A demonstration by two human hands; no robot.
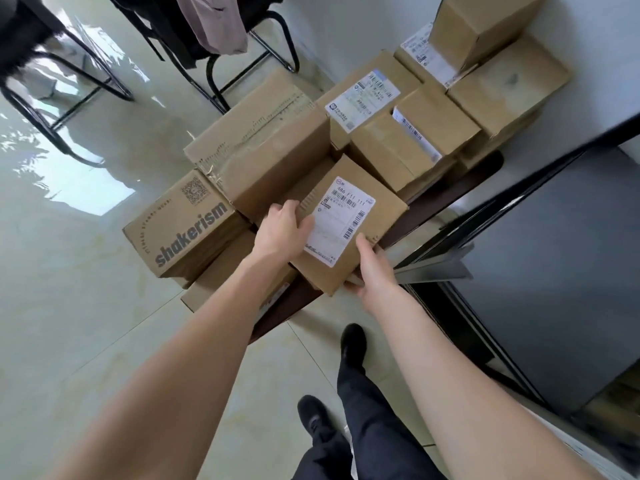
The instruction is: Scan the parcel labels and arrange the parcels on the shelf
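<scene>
Item: small parcel (349, 230), brown carton, white label (341, 225) facing up, barcodes legible. Location: near edge of carton pile on low dark tabletop (446, 202), just right of "shakerism" box (180, 225).
Left hand (282, 228): fingers curled over parcel's left edge, thumb on label margin.
Right hand (372, 265): fingers wrapped under near right corner, thumb along side.
Handling advice: keep thumbs off barcodes, hold label flat and level for scan, support underside with both hands before carrying toward shelf. Scanner not visible.
</scene>
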